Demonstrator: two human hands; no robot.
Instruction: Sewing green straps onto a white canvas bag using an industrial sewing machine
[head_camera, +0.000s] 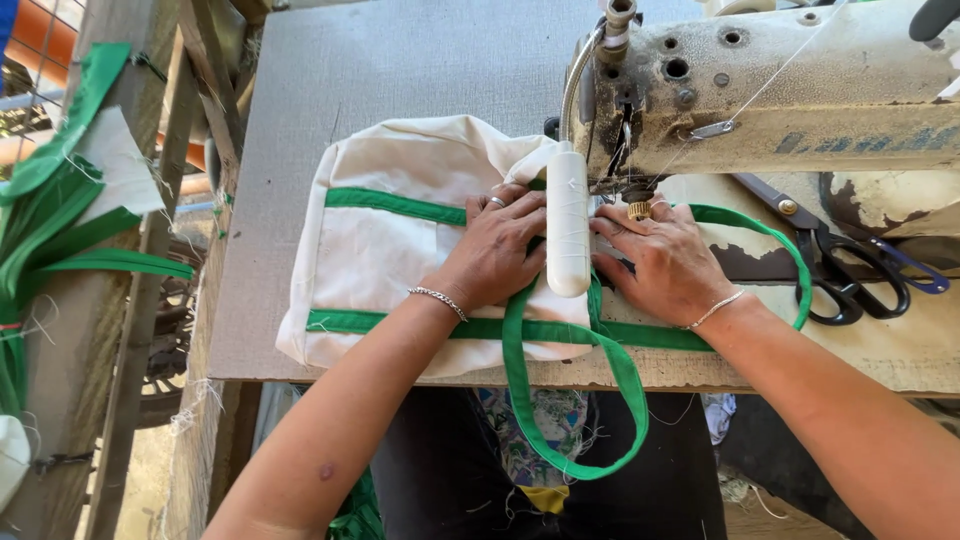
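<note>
Cream bag (400, 240) lies flat, long axis left-right, under both hands.

Bright, even daylight fills the scene, soft enough that shadows stay faint. The left hand (497, 250) and right hand (665, 262) cast only thin dark edges onto the cream cloth bag (385, 250). The grey table (330, 90) looks flat and glare-free. Focus is sharp at the centre; the green straps (60, 220) at the left edge look slightly soft and stretched by the wide lens.
</note>
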